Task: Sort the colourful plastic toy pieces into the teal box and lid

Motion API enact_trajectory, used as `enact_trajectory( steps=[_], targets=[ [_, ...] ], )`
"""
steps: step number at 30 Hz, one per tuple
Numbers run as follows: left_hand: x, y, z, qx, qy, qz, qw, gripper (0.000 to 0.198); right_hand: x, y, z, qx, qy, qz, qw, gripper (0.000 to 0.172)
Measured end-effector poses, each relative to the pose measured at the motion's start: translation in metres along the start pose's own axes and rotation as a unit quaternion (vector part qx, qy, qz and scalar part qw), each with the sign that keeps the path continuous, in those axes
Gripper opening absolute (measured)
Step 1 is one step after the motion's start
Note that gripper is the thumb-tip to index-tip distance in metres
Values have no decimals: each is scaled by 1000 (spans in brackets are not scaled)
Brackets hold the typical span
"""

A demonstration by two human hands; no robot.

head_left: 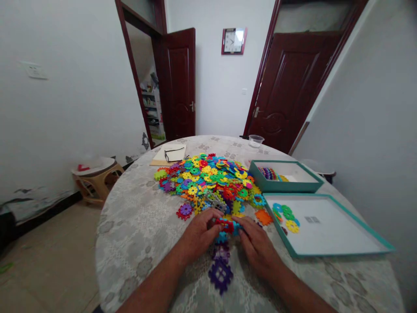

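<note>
Near the table's front, my left hand [202,231] pinches the left end of a small build of red interlocking plastic pieces [226,225]. My right hand [256,240] grips its other end, where a light blue piece [236,227] shows. The fingers hide part of this build. Just below it is another light blue piece [222,238], then a purple piece [222,252] and a dark purple square piece with toothed edges [221,274]; I cannot tell whether they are joined to the build. A large heap of colourful gear-shaped pieces [208,176] lies beyond my hands.
On the right stand a green-rimmed box [286,186] with sorted discs and a shallow lid [342,252] holding a few loose discs. An orange piece [263,217] lies beside the lid. Glasses [173,154] rest on paper at the back left; a clear bowl [256,141] sits behind.
</note>
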State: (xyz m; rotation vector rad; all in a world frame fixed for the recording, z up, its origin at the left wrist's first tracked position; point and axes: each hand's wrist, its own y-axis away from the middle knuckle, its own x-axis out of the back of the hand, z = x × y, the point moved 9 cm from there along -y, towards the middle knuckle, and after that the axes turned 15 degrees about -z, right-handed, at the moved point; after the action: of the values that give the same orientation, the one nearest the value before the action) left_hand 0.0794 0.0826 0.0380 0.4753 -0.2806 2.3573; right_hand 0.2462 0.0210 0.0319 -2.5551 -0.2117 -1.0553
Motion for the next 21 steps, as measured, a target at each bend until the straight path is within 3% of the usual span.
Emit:
enact_trajectory(
  steps=[3,7,11,17,21],
  targets=[
    [-2,0,-5,20,-16,-10,1000,19,-5,-1,6,-25,-31,-12,999,41],
    [-4,0,-12,36,17,-22,999,16,-5,-6,19,-68,-103,-9,992,32],
    [-8,1,-13,37,33,-35,998,15,-3,-5,10,-39,-109,-4,993,33],
    [-4,3,-2,25,-9,-45,999,25,-1,0,2,14,-34,3,999,35],
    [13,5,0,47,-51,16,997,19,-9,-3,-4,70,102,21,992,40]
  ],
)
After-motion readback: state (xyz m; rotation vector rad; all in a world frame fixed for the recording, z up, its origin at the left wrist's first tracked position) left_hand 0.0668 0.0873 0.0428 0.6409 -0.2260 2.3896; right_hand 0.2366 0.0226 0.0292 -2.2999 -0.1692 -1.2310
